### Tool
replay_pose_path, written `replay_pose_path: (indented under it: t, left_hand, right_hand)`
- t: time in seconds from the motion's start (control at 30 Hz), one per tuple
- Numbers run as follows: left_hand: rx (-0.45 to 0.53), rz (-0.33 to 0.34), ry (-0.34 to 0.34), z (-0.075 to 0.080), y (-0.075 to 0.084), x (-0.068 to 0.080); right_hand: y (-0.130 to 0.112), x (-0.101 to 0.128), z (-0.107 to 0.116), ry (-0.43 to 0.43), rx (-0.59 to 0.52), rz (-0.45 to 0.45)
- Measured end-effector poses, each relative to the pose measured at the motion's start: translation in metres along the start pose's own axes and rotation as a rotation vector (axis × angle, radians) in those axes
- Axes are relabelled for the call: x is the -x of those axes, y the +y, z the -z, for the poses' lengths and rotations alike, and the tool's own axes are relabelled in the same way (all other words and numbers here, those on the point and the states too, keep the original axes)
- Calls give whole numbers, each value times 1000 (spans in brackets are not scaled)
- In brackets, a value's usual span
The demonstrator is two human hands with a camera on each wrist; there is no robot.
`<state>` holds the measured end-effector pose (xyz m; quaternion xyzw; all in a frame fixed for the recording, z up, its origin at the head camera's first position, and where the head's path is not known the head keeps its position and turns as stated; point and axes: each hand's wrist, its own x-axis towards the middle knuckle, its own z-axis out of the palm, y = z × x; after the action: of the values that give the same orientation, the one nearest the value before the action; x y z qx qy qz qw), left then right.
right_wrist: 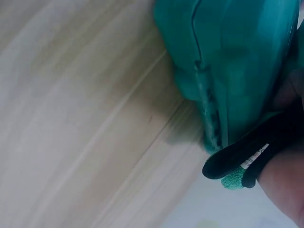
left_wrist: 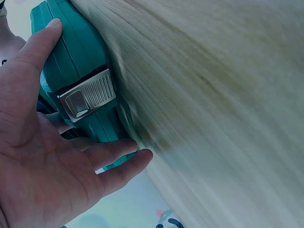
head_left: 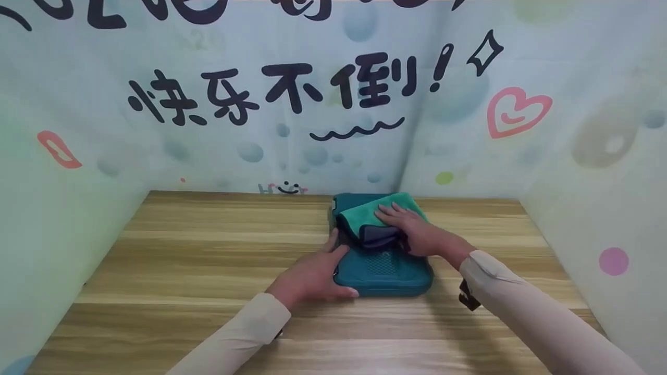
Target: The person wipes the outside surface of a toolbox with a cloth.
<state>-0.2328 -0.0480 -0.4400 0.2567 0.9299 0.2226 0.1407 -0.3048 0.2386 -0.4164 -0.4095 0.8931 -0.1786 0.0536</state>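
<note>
A teal hard case [head_left: 383,278] with rounded corners lies flat on the wooden table. A folded cloth [head_left: 359,216], bright green on one face and dark on the other, covers part of its lid. My right hand [head_left: 417,229] rests on the cloth with fingers extended, pressing it against the lid. My left hand [head_left: 312,271] braces the case's left side, thumb at the near corner and other fingers spread along the edge. The left wrist view shows a metal latch [left_wrist: 88,95] on that side, between thumb and fingers. In the right wrist view, the cloth's dark edge [right_wrist: 225,161] overhangs the case.
The wood-grain table [head_left: 208,250] extends on both sides of the case. Behind it hangs a printed backdrop [head_left: 234,151] with black lettering, and pale side panels [head_left: 589,208] enclose the table. The case's far edge lies close to the backdrop.
</note>
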Motion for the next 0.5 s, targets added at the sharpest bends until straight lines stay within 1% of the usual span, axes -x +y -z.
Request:
replay_pose_path:
  t: [0.17,0.37,0.5]
  left_hand:
    - [7,11,-4,1,1,2]
    - [11,20,-9,1,1,2]
    - [10,12,-3,0,1,3]
  right_hand:
    - [8,-5,1,9,17,-39]
    - [13,-11,4,3,10,-105]
    - [14,-13,5,-1,10,-147]
